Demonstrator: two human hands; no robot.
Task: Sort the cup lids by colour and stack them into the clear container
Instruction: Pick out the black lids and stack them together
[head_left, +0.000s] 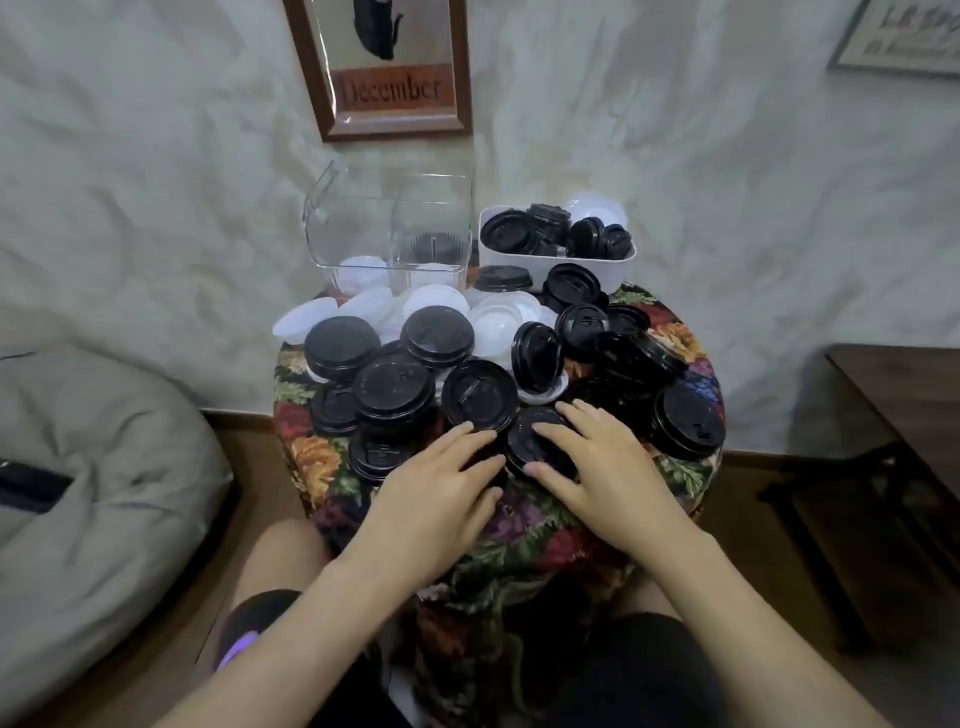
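Several black cup lids (393, 387) and white cup lids (493, 323) lie heaped on a small round table with a floral cloth (524, 525). The clear container (387, 234) stands at the table's back left, with a black lid and some white lids seen through its walls. My left hand (441, 483) and my right hand (597, 462) lie side by side at the near edge of the heap. Fingers of both rest on one black lid (540, 441) between them, the right hand's fingers and thumb curved round its rim.
A white tub (561, 265) with several black lids and a white one stands at the back right. A grey beanbag (93, 467) is at the left, a dark wooden table (904, 395) at the right. The wall behind carries a framed December picture (384, 67).
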